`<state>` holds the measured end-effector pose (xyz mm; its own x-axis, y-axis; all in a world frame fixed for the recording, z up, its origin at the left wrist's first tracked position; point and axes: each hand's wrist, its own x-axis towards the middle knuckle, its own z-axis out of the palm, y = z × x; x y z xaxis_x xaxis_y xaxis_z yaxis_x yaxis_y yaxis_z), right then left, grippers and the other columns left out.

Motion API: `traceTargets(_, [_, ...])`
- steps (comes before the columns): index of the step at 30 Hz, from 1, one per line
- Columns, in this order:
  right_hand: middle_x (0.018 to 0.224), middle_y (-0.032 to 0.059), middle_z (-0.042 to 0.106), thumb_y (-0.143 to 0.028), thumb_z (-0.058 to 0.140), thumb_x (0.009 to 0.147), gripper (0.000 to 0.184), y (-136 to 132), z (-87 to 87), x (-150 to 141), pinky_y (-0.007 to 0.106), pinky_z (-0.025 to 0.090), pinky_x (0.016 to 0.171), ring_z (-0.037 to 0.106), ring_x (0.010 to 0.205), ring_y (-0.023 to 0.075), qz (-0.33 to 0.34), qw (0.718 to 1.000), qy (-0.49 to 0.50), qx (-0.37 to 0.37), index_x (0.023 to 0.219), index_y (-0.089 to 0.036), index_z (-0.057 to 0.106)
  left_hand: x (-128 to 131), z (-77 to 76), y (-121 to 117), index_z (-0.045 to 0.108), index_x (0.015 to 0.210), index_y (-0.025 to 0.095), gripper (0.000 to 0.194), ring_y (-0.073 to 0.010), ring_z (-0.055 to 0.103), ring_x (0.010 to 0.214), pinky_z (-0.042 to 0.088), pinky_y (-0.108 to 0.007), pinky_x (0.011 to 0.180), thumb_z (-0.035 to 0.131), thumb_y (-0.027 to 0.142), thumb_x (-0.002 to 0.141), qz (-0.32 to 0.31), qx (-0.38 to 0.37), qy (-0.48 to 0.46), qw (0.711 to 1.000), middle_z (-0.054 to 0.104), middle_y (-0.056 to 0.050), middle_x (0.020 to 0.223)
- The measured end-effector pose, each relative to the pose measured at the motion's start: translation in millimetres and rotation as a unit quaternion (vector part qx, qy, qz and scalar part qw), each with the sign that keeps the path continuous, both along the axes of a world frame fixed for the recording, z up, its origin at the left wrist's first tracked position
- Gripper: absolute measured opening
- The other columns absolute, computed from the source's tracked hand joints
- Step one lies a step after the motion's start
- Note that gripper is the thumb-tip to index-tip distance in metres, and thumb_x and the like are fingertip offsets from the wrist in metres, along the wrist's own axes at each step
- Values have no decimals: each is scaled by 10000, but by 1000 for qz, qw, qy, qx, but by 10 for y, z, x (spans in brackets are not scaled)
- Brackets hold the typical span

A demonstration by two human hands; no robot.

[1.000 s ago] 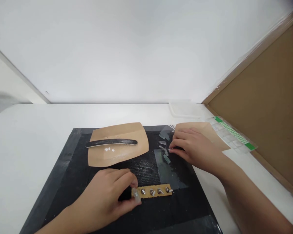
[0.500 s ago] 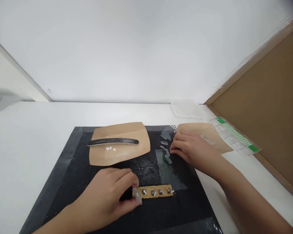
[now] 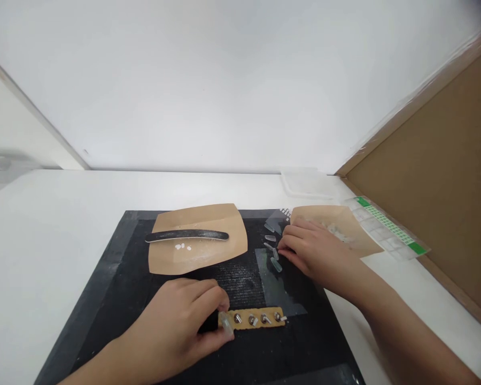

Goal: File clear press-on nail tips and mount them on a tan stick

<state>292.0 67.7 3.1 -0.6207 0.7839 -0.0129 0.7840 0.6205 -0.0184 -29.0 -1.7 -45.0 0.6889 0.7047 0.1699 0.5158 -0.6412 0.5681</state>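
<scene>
Well, the left hand pinches a clear nail at the left end of the strip. The right hand is by loose nails on the mat; I can't tell if it's holding any.

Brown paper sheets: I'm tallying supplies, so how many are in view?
2: the left sheet lies under the black nail file; the right sheet is partly behind the right hand. Some may be hidden underneath.
</scene>
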Motion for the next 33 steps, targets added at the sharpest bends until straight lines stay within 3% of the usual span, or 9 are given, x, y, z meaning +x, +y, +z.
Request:
traceTargets(18, [888, 59, 672, -215, 515, 1080, 216, -6, -72, -20, 370, 413, 807, 584, 890, 248, -16, 999, -29, 32, 891, -188, 617, 3, 53, 2, 577, 1046, 263, 180, -167, 637, 684, 425, -301, 627, 726, 301, 951, 2, 10, 13, 1000, 689, 41, 900])
traceTargets(24, [887, 64, 682, -218, 516, 1079, 210, -9, -67, -25, 362, 393, 791, 587, 883, 245, -7, 997, -35, 63, 899, -186, 618, 12, 101, -1, 572, 1068, 249, 318, -168, 640, 680, 445, -297, 607, 795, 415, 914, -5, 29, -3, 1000, 698, 21, 921])
traceTargets(33, [882, 62, 673, -215, 505, 1075, 193, -8, -8, -22, 373, 386, 794, 597, 864, 243, -13, 996, -22, 87, 915, -187, 609, 97, 58, -49, 600, 1140, 238, 366, -230, 659, 904, 542, -359, 754, 816, 413, 901, 12, 19, -66, 998, 703, -37, 1024])
